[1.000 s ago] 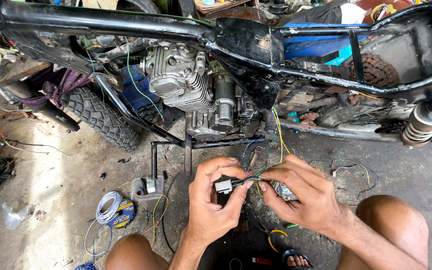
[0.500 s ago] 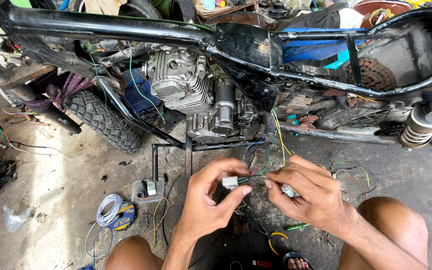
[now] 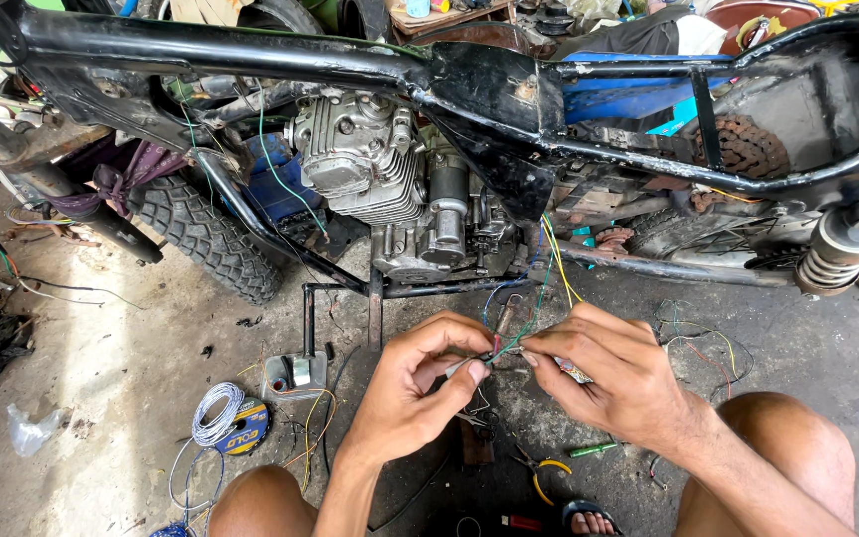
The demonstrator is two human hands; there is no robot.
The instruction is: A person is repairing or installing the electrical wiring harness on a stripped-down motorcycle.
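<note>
on stained concrete, left hand (image 3: 420,383) and right hand (image 3: 613,378) pinch coloured wires (image 3: 509,343); round blue-labelled wire spool (image 3: 236,423) left.

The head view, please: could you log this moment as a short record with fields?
setting: concrete floor beside a stripped motorcycle frame
left hand: pinches a small connector at the wire ends
right hand: pinches the thin coloured wires
wires: run up toward the engine
nearby: wire spool and pliers on the floor
tyre: knobbly, left of the engine
</note>
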